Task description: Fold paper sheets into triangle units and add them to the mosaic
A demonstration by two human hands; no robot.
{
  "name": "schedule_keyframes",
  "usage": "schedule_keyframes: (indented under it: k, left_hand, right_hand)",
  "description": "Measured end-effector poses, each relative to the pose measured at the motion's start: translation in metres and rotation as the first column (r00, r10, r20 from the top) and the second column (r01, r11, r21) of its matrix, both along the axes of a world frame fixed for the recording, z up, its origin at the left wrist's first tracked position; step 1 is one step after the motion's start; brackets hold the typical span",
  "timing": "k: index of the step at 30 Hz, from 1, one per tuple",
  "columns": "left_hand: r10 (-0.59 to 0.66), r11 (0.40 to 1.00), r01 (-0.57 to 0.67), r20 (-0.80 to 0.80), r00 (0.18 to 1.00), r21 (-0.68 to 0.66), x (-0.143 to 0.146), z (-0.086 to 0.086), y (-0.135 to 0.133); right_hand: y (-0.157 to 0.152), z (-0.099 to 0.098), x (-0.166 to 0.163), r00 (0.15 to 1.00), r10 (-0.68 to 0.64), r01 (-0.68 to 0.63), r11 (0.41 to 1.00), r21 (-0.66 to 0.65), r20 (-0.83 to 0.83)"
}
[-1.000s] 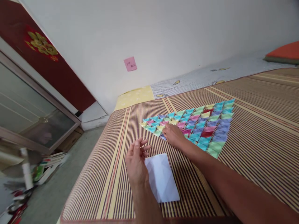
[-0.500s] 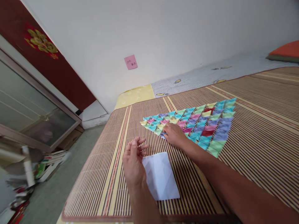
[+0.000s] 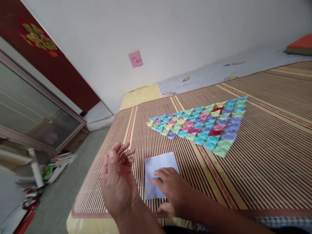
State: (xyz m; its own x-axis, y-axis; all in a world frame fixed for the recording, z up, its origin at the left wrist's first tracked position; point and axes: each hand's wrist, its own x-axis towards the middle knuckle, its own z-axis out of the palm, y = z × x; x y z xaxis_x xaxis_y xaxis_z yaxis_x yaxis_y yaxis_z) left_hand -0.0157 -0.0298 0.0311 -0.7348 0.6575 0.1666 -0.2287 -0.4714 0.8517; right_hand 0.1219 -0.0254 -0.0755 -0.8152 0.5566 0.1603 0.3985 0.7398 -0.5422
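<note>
Low in the middle of the frame, the right hand [image 3: 170, 188] lies flat on the white sheet [image 3: 159, 161] — fingers extended, pressing, not gripping. The left hand [image 3: 118, 182] hovers just left of it, open and empty. Coloured folded triangles [image 3: 202, 123] lie higher up the striped mat [image 3: 268, 146].

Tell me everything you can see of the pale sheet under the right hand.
The sheet is a pale lavender-white rectangle of thin paper with faint crease lines. It lies flat on the striped mat, near the mat's front edge, apart from the patch of coloured folded triangles beyond it. The right hand rests on its near half, fingers spread, hiding the near edge. The left hand hovers open beside its left edge, not touching it.
</note>
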Motion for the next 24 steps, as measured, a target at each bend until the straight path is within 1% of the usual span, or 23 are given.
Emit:
schedule_keyframes:
  k: [2,5,8,10,14,17,19,22,24]
  left_hand:
    - [-0.004,1.000,0.004,0.010,1.000,-0.009,-0.001,-0.002,0.001]
    - [-0.002,1.000,0.003,0.006,1.000,-0.014,-0.003,-0.005,0.003]
    - [-0.025,1.000,0.025,-0.008,1.000,-0.003,-0.003,-0.008,0.005]
    - [-0.041,0.999,0.041,-0.018,0.999,0.000,-0.002,-0.009,0.005]
    - [-0.036,0.999,0.036,-0.024,0.999,0.004,-0.003,-0.010,0.005]
    - [-0.036,0.999,0.036,-0.026,0.999,0.011,-0.004,-0.012,0.006]
    - [-0.041,0.999,0.041,-0.026,0.999,0.004,-0.005,-0.013,0.008]
    - [-0.043,0.999,0.042,-0.035,0.998,-0.032,-0.006,-0.020,0.012]
    - [-0.042,0.997,0.038,-0.050,0.998,-0.072,-0.006,-0.027,0.018]
  right_hand:
    - [-0.003,-0.002,-0.006,0.999,-0.026,0.025,1.000,0.005,0.048]
    - [-0.001,-0.003,-0.006,0.998,-0.047,0.049,0.998,-0.046,0.031]
    - [0.005,-0.007,0.000,0.998,-0.055,0.049,0.989,-0.137,-0.043]
    - [0.009,-0.012,0.002,0.991,-0.068,0.048,0.984,-0.173,-0.112]
    - [0.012,-0.021,0.000,0.958,-0.119,0.040,0.956,-0.289,-0.260]
    - [0.014,-0.018,0.000,0.940,-0.167,0.051,0.931,-0.362,-0.297]
    - [0.017,-0.009,0.005,0.928,-0.212,0.080,0.916,-0.393,-0.306]
    - [0.028,0.011,0.023,0.880,-0.323,0.123,0.862,-0.491,-0.348]
    - [0.037,0.024,0.039,0.764,-0.474,0.056,0.725,-0.686,-0.438]
